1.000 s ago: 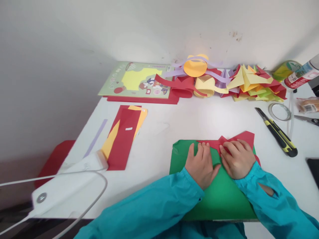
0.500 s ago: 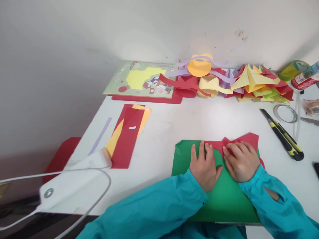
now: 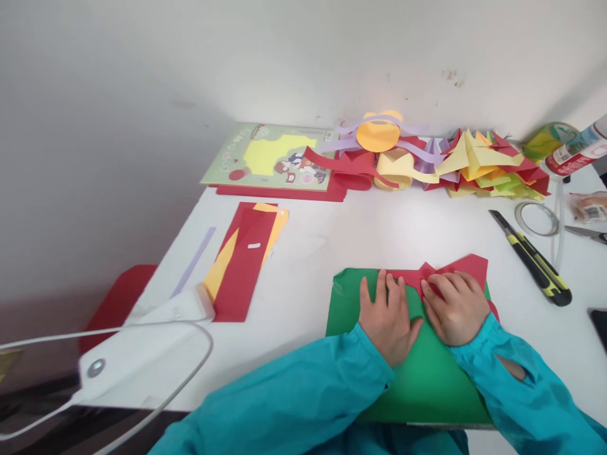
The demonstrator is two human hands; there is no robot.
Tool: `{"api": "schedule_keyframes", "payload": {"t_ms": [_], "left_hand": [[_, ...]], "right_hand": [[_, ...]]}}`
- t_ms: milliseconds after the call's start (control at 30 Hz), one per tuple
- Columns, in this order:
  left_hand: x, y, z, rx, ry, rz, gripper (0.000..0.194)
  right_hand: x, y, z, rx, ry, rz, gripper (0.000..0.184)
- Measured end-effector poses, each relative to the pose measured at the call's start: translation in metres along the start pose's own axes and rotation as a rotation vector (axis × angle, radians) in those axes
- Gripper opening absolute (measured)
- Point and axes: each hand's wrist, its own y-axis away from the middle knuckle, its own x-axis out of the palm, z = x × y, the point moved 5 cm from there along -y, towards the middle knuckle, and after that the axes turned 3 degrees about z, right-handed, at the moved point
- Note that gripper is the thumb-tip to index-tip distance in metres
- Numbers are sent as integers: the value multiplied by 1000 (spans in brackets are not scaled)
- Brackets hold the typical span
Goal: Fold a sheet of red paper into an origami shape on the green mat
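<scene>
A red folded paper (image 3: 468,266) lies across the top edge of a green sheet (image 3: 412,398) in front of me. My left hand (image 3: 389,322) rests flat on the green sheet with its fingers spread, the fingertips touching the narrow left end of the red paper. On the wider right part, my right hand (image 3: 458,309) presses down with its fingers bent and close together, gripping the fold near the paper's middle. That hand and its fingers cover part of the red paper.
Right of the sheet lie a utility knife (image 3: 533,259), a tape roll (image 3: 537,218) and scissors (image 3: 585,234). Folded paper shapes (image 3: 493,161) and a booklet (image 3: 227,164) line the wall. Red strips (image 3: 241,272) and a white corded device (image 3: 142,341) lie left.
The camera view has shifted slightly. Both hands stay in nearly the same place on the red paper and green sheet.
</scene>
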Motion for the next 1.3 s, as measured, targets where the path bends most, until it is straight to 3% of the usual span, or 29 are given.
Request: {"api": "schedule_keyframes", "payload": {"t_ms": [367,467,567,667,767,900,1100,1300], "left_hand": [[-8,-2,8,-3,47,-32,62],[-19,-8,26,39,116,-107,45],[-28,-10,50,-28,124,-206,26],[-27,-8,60,-11,117,-249,20],[-20,-8,66,-62,256,-257,18],[-13,-17,74,-139,410,-216,26],[-10,-26,78,-165,601,-136,15],[-6,-27,74,-215,578,-77,18]], "right_hand": [[-1,-1,0,5,-4,-7,20],[-2,-1,0,-2,-8,-26,20],[-2,-1,1,-5,-18,-46,19],[-2,-1,1,25,-52,-63,17],[-2,-1,1,66,-100,-87,14],[-2,-1,-3,86,-189,-100,15],[-2,-2,-9,92,-260,-103,17],[-2,1,-9,114,-251,-133,15]]}}
